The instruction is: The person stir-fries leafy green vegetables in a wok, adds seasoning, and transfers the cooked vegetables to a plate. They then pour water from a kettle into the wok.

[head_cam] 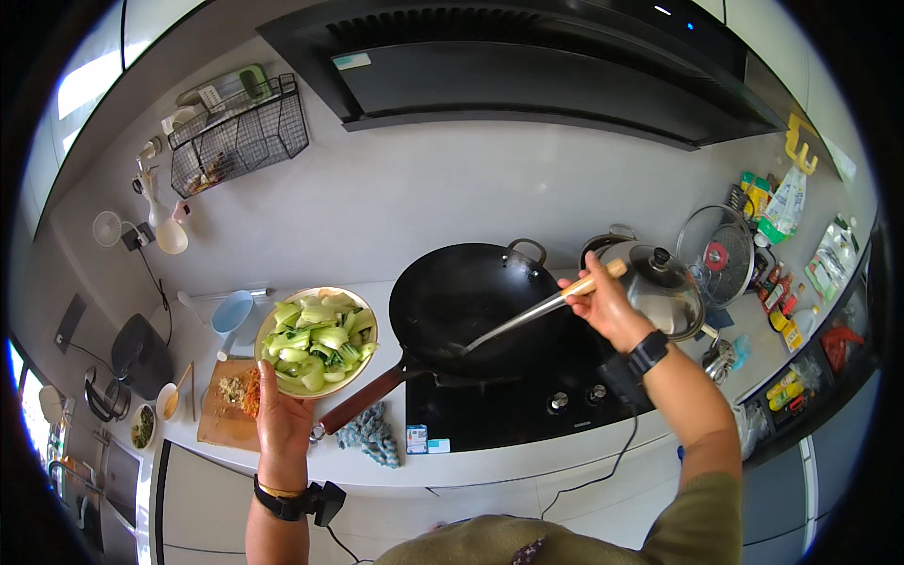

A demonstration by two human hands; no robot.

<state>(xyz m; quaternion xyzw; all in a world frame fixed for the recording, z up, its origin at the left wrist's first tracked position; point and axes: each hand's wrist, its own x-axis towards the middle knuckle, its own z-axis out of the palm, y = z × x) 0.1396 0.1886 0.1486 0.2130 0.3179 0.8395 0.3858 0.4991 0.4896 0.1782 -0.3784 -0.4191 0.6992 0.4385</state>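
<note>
My left hand (280, 417) grips the near rim of a plate (375, 314) heaped with cut bok choy (318, 339), held above the counter left of the wok. With my right hand (600, 300) I grasp the wooden handle of a metal cooking utensil (519, 321). Its tip reaches into a black wok (452, 289), against the inner surface; the end's exact shape is unclear. The wok stands on a black glass hob (494, 417), its brown wooden handle (364, 399) pointing towards the front left.
A cutting board (222, 417) with chopped orange and pale bits lies under the plate's left side. Near the front edge lies a blue cloth (371, 434). A lidded steel pot (657, 289) stands right of the wok, under the range hood (537, 78). Sauce bottles (777, 289) stand farther right.
</note>
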